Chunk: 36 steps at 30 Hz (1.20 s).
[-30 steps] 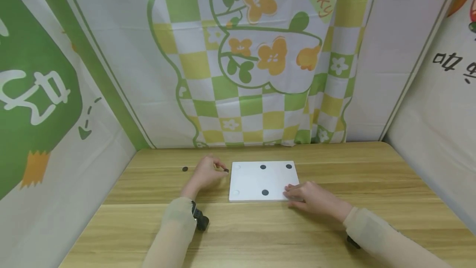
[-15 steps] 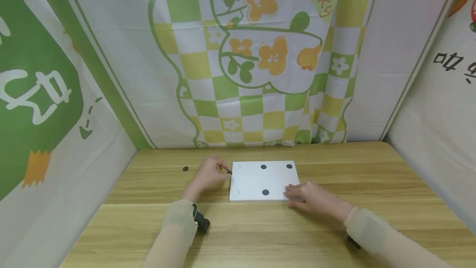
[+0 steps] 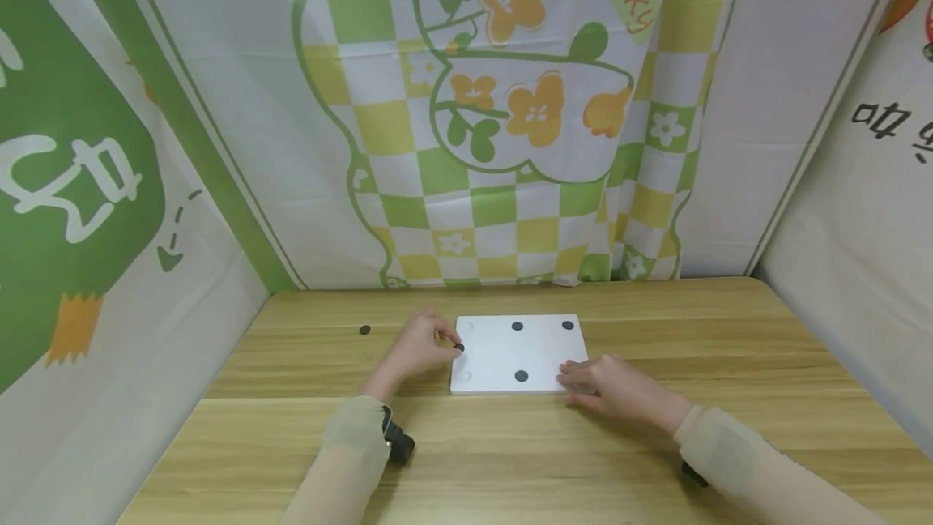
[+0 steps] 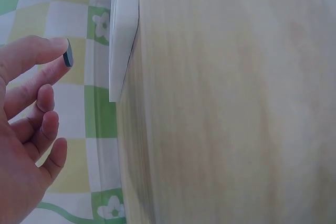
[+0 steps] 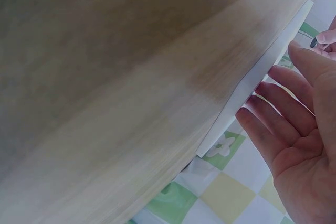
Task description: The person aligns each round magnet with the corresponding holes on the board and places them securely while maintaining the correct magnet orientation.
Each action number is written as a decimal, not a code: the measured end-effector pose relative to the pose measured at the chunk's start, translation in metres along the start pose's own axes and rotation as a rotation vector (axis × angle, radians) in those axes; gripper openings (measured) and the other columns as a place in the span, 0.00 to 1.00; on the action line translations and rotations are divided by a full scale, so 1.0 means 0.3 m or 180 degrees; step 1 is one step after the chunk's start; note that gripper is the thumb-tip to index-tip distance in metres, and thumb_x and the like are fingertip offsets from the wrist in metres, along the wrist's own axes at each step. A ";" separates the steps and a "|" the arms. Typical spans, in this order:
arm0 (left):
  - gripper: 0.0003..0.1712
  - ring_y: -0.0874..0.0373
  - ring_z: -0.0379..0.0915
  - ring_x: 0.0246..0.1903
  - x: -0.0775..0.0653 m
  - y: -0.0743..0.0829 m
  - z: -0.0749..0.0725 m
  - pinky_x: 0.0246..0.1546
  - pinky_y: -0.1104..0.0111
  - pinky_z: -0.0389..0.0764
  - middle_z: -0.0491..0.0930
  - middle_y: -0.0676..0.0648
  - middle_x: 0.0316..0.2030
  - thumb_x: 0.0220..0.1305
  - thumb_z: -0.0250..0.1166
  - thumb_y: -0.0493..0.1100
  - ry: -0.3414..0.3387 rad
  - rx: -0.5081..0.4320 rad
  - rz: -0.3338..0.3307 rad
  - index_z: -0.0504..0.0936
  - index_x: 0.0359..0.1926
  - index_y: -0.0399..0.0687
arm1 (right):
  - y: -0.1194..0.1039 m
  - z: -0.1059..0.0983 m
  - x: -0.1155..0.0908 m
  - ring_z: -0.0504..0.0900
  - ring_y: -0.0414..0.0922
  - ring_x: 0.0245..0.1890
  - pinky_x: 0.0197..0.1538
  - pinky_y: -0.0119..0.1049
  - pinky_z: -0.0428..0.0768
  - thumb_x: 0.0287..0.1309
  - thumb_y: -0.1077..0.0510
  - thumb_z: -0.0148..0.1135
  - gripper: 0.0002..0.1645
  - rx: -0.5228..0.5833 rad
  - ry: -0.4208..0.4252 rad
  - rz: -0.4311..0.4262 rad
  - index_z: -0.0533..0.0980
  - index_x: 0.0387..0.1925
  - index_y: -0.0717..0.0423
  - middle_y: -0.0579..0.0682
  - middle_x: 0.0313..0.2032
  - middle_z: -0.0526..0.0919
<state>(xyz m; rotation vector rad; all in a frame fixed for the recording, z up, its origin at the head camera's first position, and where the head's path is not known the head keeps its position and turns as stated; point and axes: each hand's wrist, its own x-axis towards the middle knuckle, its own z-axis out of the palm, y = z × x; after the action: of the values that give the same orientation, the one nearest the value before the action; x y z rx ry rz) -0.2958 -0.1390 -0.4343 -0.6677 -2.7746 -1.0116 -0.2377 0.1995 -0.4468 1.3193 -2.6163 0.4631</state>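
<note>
A white rectangular board [image 3: 492, 355] lies on the wooden table, with three black discs showing on its face. Two shallow round recesses sit along its left side. My left hand [image 3: 419, 345] pinches a small black disc [image 3: 459, 347] between thumb and index finger, over the board's left edge. In the left wrist view, this disc [image 4: 68, 55] stands on edge between the fingertips, the other fingers loosely bent. My right hand [image 3: 611, 386] rests its fingertips on the board's lower right corner, which it hides. The right wrist view shows its fingers [image 5: 283, 114] extended along the board.
Another black disc [image 3: 364, 330] lies on the table [image 3: 510, 460] left of my left hand. A patterned green and yellow curtain [image 3: 496, 209] hangs behind the table's far edge, with printed cloth on both sides.
My left hand has moved right and slightly nearer with its disc, from beside the board to over its left edge. My right hand has stayed in place.
</note>
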 end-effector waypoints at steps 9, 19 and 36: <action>0.06 0.58 0.66 0.32 -0.004 0.017 0.007 0.33 0.68 0.69 0.74 0.52 0.30 0.44 0.75 0.41 -0.0126 0.0069 -0.0021 0.87 0.27 0.50 | -0.002 -0.003 -0.001 0.83 0.51 0.50 0.50 0.43 0.83 0.57 0.53 0.65 0.18 0.0002 -0.0025 0.0026 0.81 0.46 0.60 0.57 0.48 0.83; 0.05 0.56 0.66 0.31 -0.013 0.025 0.008 0.33 0.69 0.69 0.74 0.48 0.27 0.45 0.75 0.41 -0.0296 0.0092 0.0099 0.86 0.26 0.50 | -0.001 0.000 -0.001 0.83 0.50 0.49 0.50 0.42 0.83 0.57 0.53 0.65 0.18 0.0006 -0.0020 0.0013 0.81 0.46 0.60 0.56 0.47 0.84; 0.05 0.59 0.66 0.30 -0.015 0.021 0.012 0.30 0.70 0.70 0.74 0.49 0.28 0.45 0.75 0.41 -0.0587 -0.0003 0.0079 0.86 0.24 0.52 | 0.000 -0.004 0.001 0.83 0.50 0.49 0.50 0.42 0.83 0.57 0.54 0.65 0.18 0.0006 -0.0004 -0.0004 0.81 0.46 0.60 0.56 0.47 0.84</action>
<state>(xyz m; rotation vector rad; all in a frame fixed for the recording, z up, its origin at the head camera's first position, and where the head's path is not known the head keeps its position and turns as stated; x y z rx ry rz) -0.2888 -0.1340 -0.4346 -0.8335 -2.9130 -0.9936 -0.2378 0.1998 -0.4455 1.3224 -2.6165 0.4649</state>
